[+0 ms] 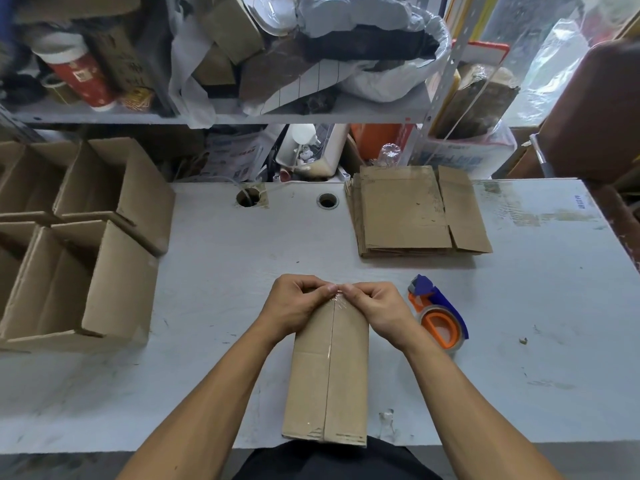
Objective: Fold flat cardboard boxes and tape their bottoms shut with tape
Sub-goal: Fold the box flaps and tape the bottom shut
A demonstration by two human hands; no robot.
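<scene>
Cluttered shelves (242, 116) back a scuffed white table (207, 341) bearing flat cardboard (408, 209).

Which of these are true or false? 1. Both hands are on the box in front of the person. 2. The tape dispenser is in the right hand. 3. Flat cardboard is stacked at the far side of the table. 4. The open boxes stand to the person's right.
1. True: the left hand and right hand press at the far end of the box, where clear tape runs along its seam.
2. False: the tape dispenser lies on the table, right of the box.
3. True: the flat cardboard stack lies there.
4. False: the open boxes stand to the left.
</scene>
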